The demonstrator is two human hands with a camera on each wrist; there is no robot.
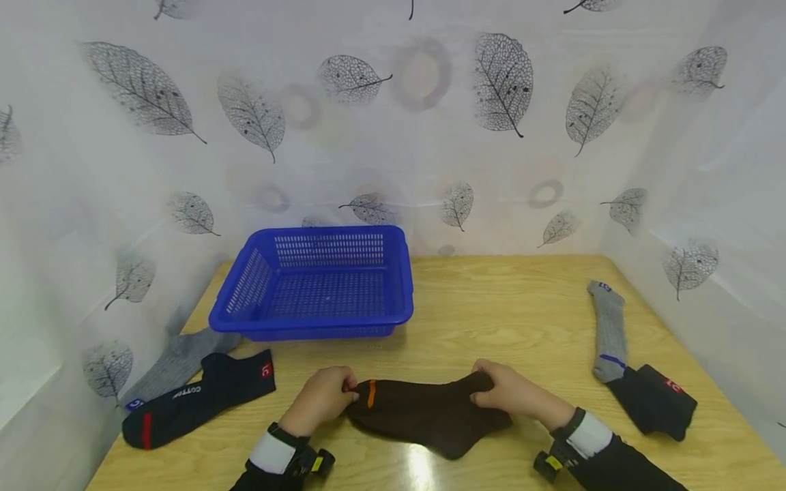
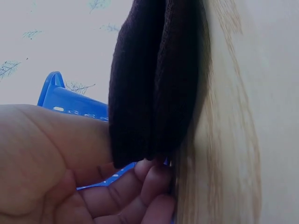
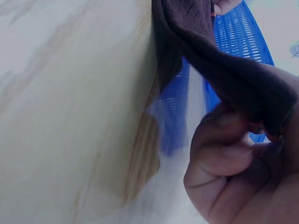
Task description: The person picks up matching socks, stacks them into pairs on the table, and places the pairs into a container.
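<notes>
lying flat on the wooden table [image 1: 491, 320], in front of the blue basket [image 1: 319, 283] and nearer the person: a dark brown sock [image 1: 430, 412], stretched sideways between two hands. pinched at its cuff end, by the small orange mark, in the curled fingers of the left hand [image 1: 322, 399]; gripped at the opposite end, fabric bunched, by the right hand [image 1: 512, 394]. held at both ends probably to keep the sock taut and straight on the table, though that is a judgement only.

left of the brown sock, in front of the basket's left corner: a black sock [image 1: 196, 399] with red marks, lying over a grey sock [image 1: 175, 361]. right of the basket, well apart from it: another grey sock [image 1: 608, 331] with a blue stripe, touching a black folded sock [image 1: 653, 406] at its near end.

seen only from the head: the whole layout, both hands together, the four spare socks. seen only from the left wrist: two layers of brown fabric [image 2: 154, 84] side by side above the fingertips [image 2: 149, 170], so possibly a pair or a fold; cannot tell which. seen only from the right wrist: the fabric [image 3: 219, 60] draped over thumb and curled fingers [image 3: 224, 140], lifted slightly off the wood, basket wall [image 3: 238, 35] behind.
</notes>
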